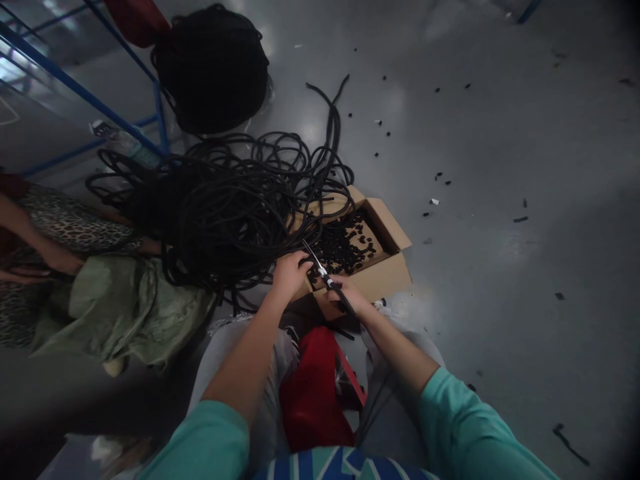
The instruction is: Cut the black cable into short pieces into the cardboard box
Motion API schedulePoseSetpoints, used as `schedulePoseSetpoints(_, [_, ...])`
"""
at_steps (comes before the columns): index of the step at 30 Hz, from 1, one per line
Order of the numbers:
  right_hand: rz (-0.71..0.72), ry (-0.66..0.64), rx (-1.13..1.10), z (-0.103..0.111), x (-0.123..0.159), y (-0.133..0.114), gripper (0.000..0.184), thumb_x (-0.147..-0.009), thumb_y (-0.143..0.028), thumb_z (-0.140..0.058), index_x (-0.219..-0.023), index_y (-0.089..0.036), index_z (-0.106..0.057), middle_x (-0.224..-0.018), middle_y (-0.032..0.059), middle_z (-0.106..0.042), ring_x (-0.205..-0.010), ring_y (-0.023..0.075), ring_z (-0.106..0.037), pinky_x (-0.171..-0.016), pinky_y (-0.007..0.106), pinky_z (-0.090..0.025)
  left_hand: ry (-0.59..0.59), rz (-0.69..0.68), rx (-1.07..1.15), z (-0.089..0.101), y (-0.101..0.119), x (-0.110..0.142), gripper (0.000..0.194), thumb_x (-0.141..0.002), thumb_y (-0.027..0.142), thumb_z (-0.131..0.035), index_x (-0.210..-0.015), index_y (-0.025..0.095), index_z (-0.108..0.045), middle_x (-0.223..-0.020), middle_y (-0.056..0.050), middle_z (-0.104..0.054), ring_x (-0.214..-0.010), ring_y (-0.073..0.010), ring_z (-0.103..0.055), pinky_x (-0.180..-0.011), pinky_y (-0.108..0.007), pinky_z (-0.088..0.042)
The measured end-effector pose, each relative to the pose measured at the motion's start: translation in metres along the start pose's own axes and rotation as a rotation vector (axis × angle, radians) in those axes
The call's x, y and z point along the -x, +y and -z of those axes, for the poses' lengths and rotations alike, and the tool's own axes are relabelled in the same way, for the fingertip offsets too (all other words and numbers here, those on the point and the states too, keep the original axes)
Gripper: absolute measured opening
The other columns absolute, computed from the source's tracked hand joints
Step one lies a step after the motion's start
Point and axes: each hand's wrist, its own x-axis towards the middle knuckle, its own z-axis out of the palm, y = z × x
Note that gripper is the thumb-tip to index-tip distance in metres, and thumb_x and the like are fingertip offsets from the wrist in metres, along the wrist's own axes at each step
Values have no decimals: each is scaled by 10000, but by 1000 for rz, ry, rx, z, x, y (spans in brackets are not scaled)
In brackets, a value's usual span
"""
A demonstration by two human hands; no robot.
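Observation:
My right hand [347, 295] is closed round the dark handles of a pair of scissors [320, 268]. The blades point up and left, beside the fingers of my left hand [291, 272]. That hand pinches a black cord, mostly hidden by the fingers, over the near left edge of an open cardboard box [383, 279]. Many short black cut pieces [345, 243] lie inside the box. A tangled heap of black cord [225, 207] spreads to the left of the box, and some strands hang over its rim.
Beyond the heap stands a big black coil [213, 70], near a blue metal frame [159, 117]. Another person's hand [63, 257] is at the left, by a green cloth [135, 310]. Something red [315, 390] sits between my legs. Small black scraps dot the grey floor [500, 147].

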Motion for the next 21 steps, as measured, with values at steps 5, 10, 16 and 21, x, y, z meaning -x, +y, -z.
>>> schedulePoseSetpoints(5, [-44,-48,-46,-2,2,-4,414,-496,-230,-597,-897,-125,-578,-423,-86,-432,-357,74,-398,-393,201,-293,32,-24,57,-1,4,3,242,-746,176,-517,-973,175,-602,-997,-64,-655,-966,-179,-577,-867,-300,-419])
schedulePoseSetpoints(10, [-30,-83,-110,-2,2,-7,422,-493,-210,-604,-909,-157,-564,-523,-70,-493,-447,76,-464,-449,201,-353,34,-16,123,-4,8,5,222,-736,176,-533,-943,176,-614,-982,-58,-661,-955,-172,-585,-866,-293,-422])
schedulePoseSetpoints(16, [30,0,-23,-2,-1,-6,361,-476,-194,-618,-834,-145,-593,-537,-69,-470,-462,60,-409,-454,197,-313,34,42,157,-8,3,2,188,-727,194,-548,-897,179,-626,-944,-54,-671,-922,-169,-596,-833,-296,-437])
schedulePoseSetpoints(21, [17,4,-20,-3,-1,-4,369,-505,-244,-609,-858,-139,-591,-454,-90,-403,-387,55,-361,-419,201,-272,74,76,112,-7,-1,1,193,-721,221,-564,-901,175,-616,-960,-59,-666,-921,-172,-593,-836,-301,-433])
